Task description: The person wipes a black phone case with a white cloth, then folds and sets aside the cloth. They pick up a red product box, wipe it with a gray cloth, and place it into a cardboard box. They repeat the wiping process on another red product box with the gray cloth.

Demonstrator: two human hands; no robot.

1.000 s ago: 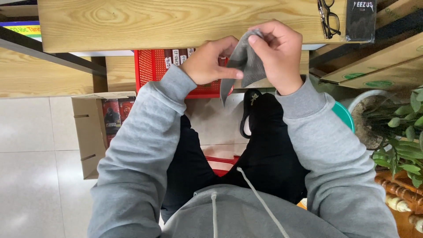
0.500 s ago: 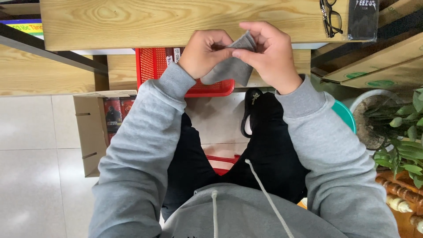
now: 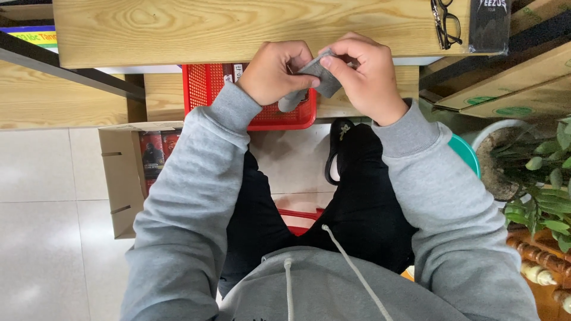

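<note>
Both my hands hold a small grey piece of cloth at the near edge of a light wooden table. My left hand pinches its left side, with a grey fold hanging below the fingers. My right hand grips the right side, fingers curled over the top. I wear a grey hooded top and black trousers, and I am seated.
A red plastic basket sits under the table. Black glasses and a black packet lie on the table at the right. A cardboard box of books stands on the tiled floor at left. A potted plant is at right.
The hanging grey cloth has been gathered up and folded smaller between both hands. The hands have drawn closer together and slightly lower at the table edge.
</note>
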